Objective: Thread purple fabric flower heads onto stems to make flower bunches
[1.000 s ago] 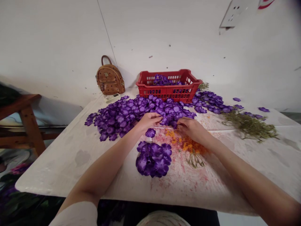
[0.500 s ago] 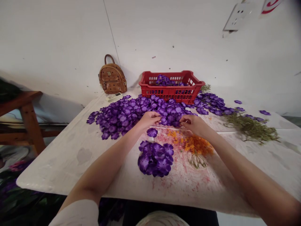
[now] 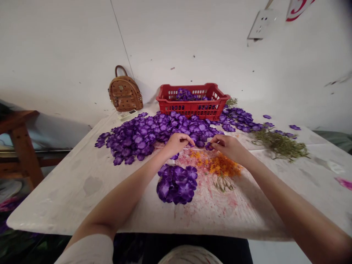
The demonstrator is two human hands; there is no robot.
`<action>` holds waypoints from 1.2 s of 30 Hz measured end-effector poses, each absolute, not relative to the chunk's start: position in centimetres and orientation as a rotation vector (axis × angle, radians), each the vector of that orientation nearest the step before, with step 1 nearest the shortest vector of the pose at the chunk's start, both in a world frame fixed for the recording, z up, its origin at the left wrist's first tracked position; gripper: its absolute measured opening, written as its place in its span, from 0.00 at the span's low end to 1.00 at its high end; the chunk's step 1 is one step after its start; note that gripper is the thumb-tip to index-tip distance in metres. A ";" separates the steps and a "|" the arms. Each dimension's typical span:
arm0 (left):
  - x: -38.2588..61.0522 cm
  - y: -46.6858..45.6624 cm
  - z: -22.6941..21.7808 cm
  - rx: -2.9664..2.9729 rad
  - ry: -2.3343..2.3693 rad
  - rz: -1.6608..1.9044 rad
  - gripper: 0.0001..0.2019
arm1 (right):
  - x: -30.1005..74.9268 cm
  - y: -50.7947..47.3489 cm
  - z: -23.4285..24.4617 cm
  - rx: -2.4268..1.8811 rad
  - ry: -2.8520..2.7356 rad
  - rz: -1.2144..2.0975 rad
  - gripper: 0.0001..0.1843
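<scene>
Purple blossom (image 3: 209,146) | right hand (image 3: 227,147) grip pinching it | left hand (image 3: 177,143) unclear (backpack label (image 3: 121,88) unreadable)

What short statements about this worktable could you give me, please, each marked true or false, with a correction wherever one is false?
The right hand pinches a purple artificial blossom. True.

The red plastic crate is empty. False: a heap of purple blossoms lies inside it.

A tan studded backpack stands to the left of the crate. True.

The dried green sprigs lie to the left of the crate. False: they lie to its right, on the right side of the table.
</scene>
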State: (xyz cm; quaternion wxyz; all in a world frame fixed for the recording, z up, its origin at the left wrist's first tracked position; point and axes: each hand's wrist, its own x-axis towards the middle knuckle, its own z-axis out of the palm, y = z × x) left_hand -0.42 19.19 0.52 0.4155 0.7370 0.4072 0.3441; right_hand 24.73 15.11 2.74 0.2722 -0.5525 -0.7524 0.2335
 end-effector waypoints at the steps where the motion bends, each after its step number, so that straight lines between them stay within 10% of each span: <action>1: -0.1 19.1 0.6 1.890 1.051 0.849 0.16 | 24.6 15.1 2.6 -1.479 -2.011 0.657 0.06; 36: -8.0 20.7 1.7 1.708 1.511 1.042 0.03 | 19.5 16.5 1.1 -1.387 -2.172 0.586 0.11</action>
